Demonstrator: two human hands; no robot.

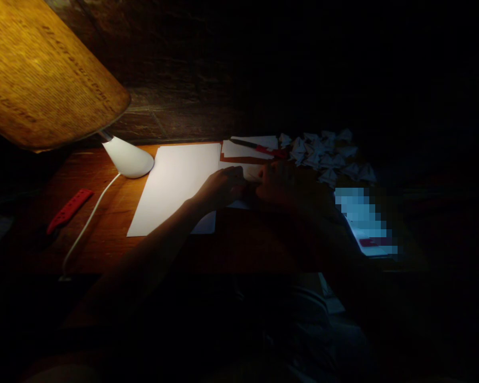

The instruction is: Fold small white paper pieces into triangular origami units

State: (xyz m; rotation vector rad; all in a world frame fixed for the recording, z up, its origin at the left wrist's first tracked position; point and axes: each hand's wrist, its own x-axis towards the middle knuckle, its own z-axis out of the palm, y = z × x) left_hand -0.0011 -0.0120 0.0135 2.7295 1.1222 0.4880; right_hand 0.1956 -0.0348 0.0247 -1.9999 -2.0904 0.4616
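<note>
My left hand (222, 186) rests with curled fingers on a small piece of white paper (252, 172) at the middle of the wooden table (104, 213). My right hand (281, 183) lies in shadow just to the right, fingers bent against the same paper. Both hands press or pinch it where they meet. A large white sheet (175, 186) lies under and left of my left hand. A pile of several small folded white paper pieces (327, 154) sits behind my right hand.
A lamp with a printed shade (43, 74) and white base (127, 157) stands at the left, its cord (85, 226) trailing forward. A red strap-like object (68, 210) lies far left. A red-handled tool (259, 149) rests on paper sheets behind. A lit screen (365, 221) glows right.
</note>
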